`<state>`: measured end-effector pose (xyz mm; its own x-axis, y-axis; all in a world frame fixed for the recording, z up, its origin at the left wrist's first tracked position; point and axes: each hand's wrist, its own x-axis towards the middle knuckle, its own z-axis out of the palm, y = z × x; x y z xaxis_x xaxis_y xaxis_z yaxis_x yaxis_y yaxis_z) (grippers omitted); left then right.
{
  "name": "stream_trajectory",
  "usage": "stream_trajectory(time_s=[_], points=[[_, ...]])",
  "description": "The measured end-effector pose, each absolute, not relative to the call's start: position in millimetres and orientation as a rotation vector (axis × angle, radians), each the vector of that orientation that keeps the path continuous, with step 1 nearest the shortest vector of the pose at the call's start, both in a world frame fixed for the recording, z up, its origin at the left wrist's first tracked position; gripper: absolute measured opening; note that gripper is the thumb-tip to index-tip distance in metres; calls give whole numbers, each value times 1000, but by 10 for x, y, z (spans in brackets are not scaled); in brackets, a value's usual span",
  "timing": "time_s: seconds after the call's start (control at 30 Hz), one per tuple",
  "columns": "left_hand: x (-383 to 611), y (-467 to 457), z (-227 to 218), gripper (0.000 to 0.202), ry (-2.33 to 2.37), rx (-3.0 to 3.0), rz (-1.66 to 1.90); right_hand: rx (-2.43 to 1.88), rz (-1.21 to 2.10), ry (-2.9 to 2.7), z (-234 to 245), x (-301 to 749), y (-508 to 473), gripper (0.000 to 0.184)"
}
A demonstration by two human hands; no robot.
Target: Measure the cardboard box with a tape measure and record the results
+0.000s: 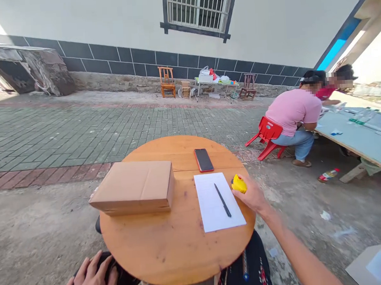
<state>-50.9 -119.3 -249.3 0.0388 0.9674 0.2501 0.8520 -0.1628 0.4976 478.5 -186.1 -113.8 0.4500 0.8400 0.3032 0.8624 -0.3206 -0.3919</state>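
My right hand (251, 194) reaches across the round wooden table (170, 250) and closes on a small yellow object (239, 184) at the table's right edge. Just left of it lies a white sheet of paper (213, 209) with a black pen (223, 200) on top. A phone in a red case (203, 159) lies beyond the paper. A flat cardboard box (133, 186) rests on the table's left side. My left hand (91, 281) rests below the table's near left edge on my dark-clothed knee, fingers spread.
Two people sit at a long grey table (359, 138) at the right, one on a red plastic chair (267, 136). A bottle (328, 175) lies on the ground there. Wooden chairs (167, 82) and a small table (216, 85) stand by the far wall. Paper lies at lower right.
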Motion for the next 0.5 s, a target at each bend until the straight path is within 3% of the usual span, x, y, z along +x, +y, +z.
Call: stream_trajectory(time_s=[0.2, 0.3, 0.5], points=[[-571, -1229, -2306, 48, 1973, 1882, 872, -2145, -16, -1490, -1423, 5019, -1893, 55], [-635, -1211, -2196, 56, 1940, 1563, 990, -2092, -207, -1551, -1434, 5121, -1868, 61], [-550, -927, -1690, 63, 1798, 1347, 1234, -1711, 8, -1509, -1200, 4193, -1742, 35]])
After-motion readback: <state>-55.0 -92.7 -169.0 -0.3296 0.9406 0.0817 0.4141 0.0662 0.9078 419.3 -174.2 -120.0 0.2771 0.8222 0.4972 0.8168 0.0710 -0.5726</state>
